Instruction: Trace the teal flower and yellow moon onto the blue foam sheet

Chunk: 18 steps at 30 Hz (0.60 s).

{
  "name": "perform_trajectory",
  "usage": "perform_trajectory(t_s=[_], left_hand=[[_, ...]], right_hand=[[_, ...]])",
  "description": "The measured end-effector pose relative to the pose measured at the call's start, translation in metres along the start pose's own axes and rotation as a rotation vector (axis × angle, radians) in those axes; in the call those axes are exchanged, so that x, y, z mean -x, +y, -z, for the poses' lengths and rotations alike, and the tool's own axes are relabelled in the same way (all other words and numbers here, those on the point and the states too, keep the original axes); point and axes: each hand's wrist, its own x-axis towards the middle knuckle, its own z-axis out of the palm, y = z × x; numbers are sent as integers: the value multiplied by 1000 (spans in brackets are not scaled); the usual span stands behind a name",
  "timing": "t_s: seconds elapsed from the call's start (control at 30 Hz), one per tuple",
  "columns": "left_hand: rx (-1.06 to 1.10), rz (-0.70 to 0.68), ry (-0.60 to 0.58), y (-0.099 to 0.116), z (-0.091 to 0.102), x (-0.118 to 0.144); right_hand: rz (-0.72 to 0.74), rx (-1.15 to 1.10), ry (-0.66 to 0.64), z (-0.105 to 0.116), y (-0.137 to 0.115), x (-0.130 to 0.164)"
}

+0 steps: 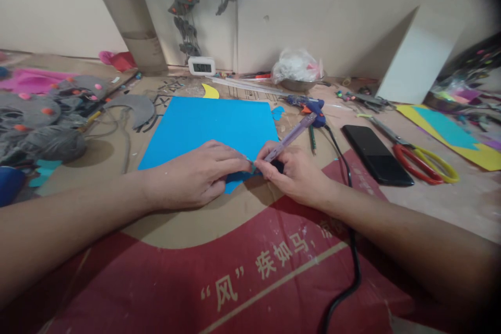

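The left hand [195, 175] is laid palm-down on the near edge of a large rectangular sheet of bright blue craft foam [213, 128], its fingers pressed flat and drawn together toward the right. The right hand [293, 172] is closed around a slim, translucent purple pen-shaped tool [289, 138], which is held slanted with its tip brought down at the sheet's near edge, just beside the left fingertips; whether the tool is a knife or a pen cannot be told from this view. The blue sheet is spread on a flattened brown and red cardboard surface [242, 271] printed with white characters.

Just beyond the blue sheet's far right corner a blue hot-glue gun [307, 104] is seen, and a black cable [348, 250] is trailed from it toward the viewer, past the right wrist. Right of the blue sheet, well apart from it, a black smartphone [376, 154] is laid face-up, and further right a pair of scissors with red and yellow handles [422, 159] is set down. Beyond the sheet's far edge a small white digital clock [201, 66] is propped near the wall, and a crumpled clear plastic bag [297, 65] is placed to the clock's right. Left of the sheet, grey felt shapes dotted with coloured pompoms [39, 115] are piled.
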Motion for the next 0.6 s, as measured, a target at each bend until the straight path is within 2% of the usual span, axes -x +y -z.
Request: perform_trajectory(t_s=[0.13,0.6], left_hand=[[38,51,-15,2,2,0],[27,65,-15,0,0,0]], right_hand=[[0,4,1,0,0,0],[34,18,-14,-1,1,0]])
